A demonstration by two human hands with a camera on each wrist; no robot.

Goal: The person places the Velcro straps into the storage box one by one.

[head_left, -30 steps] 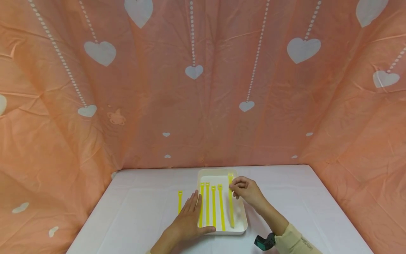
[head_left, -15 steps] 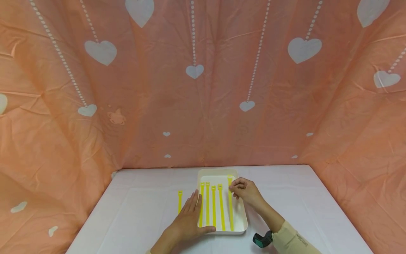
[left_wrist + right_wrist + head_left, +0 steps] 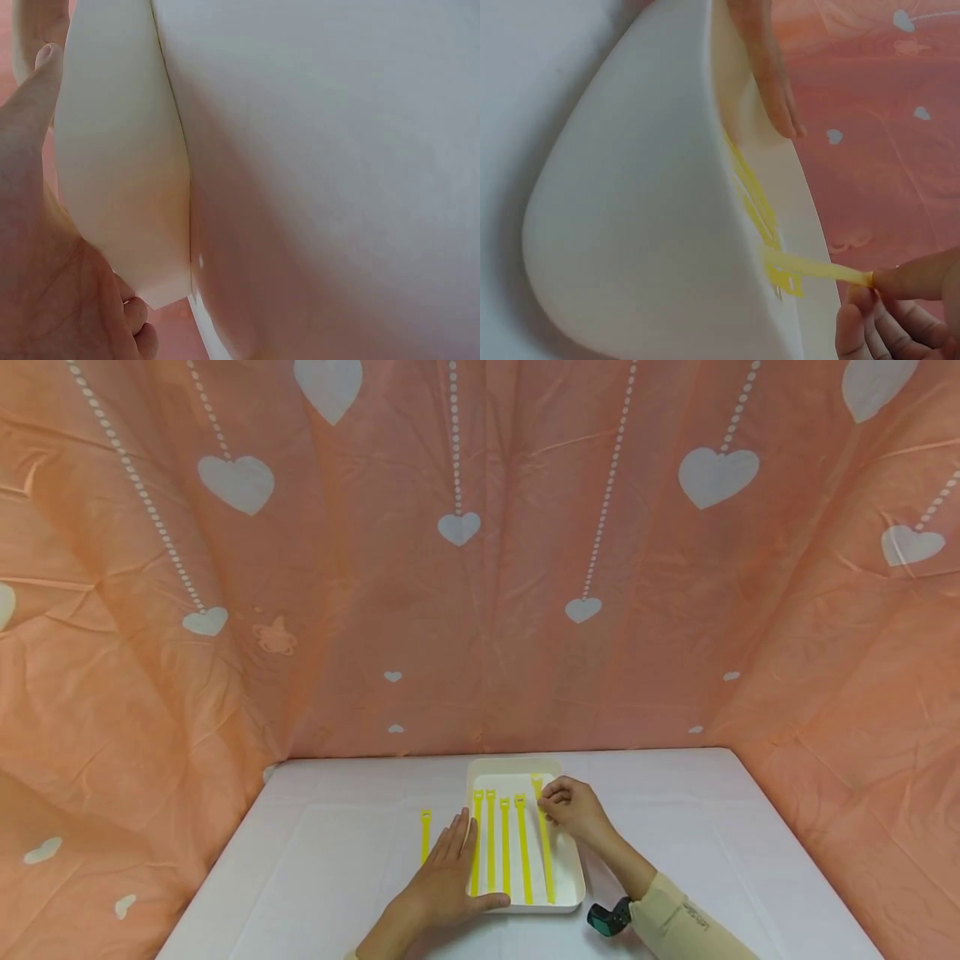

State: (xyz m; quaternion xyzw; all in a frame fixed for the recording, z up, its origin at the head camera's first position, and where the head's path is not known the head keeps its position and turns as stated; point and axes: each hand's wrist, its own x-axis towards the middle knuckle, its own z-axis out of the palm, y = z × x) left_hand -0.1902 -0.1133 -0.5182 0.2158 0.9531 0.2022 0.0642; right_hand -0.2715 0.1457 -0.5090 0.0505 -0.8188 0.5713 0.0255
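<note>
A white tray [image 3: 517, 767] stands on the table, with several yellow cable ties [image 3: 505, 852] lying lengthwise in a row inside it. My left hand [image 3: 442, 881] rests on the tray's near left corner, fingers straight along the left side and thumb on the front rim. Part of the leftmost tie is hidden by that hand. Between thumb and fingertips, my right hand [image 3: 573, 810] pinches one yellow cable tie [image 3: 547, 852] near its slotted head, over the tray's right side. The right wrist view shows this held tie [image 3: 817, 268] reaching up from the tray to the fingers.
Left of the tray, another yellow cable tie [image 3: 425, 835] lies on the white tabletop [image 3: 322, 860], partly behind the left hand. A dark device [image 3: 609, 917] sits beside the right sleeve. An orange curtain with hearts [image 3: 480, 677] encloses the table's back and sides.
My right hand has shifted slightly left, and the held tie's head has moved left with it while its tail lowered. The left hand stays in place.
</note>
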